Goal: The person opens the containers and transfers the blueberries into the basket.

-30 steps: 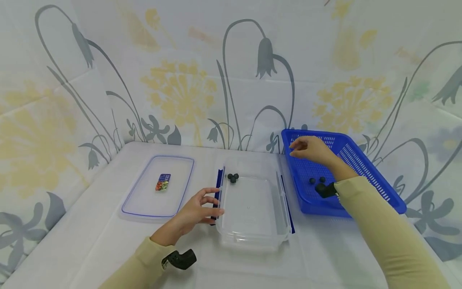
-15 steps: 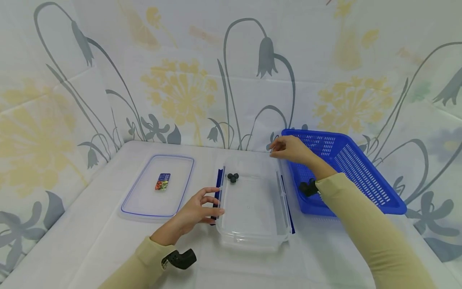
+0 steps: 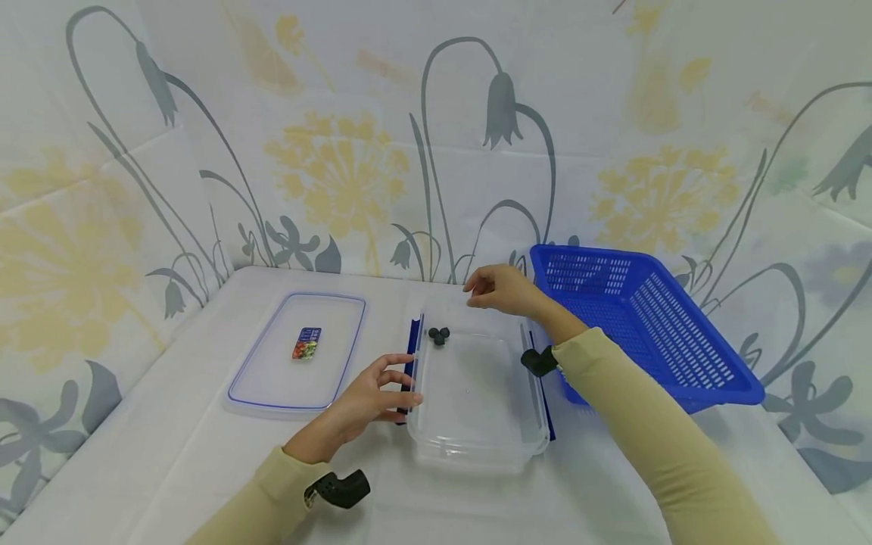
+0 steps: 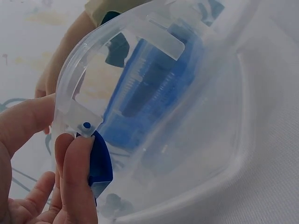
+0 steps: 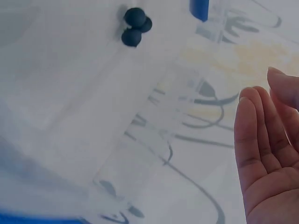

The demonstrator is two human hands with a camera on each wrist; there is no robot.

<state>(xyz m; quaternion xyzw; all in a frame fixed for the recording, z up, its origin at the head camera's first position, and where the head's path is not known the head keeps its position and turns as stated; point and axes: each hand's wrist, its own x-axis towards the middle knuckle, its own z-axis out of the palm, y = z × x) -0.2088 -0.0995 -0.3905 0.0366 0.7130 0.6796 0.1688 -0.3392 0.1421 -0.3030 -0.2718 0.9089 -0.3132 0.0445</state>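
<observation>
A clear plastic food container with blue side clips stands mid-table in the head view. My left hand grips its left side, thumb on the rim and fingers at the blue clip. Blueberries sit together in its far left corner, and the right wrist view shows the same blueberries. Above the container's far edge, my right hand has bent fingers with the thumb near the fingertips. No object shows in its palm; a small thing behind the fingertips could be hidden.
A blue perforated basket stands to the right, partly behind my right sleeve. On the left lies a clear lid with a blue seal and a colourful label. A flower-printed cloth rises behind the table.
My right hand has moved left from over the basket to above the container's far edge. The basket's near edge now looks slightly raised. My left hand and the blueberries in the container stay put.
</observation>
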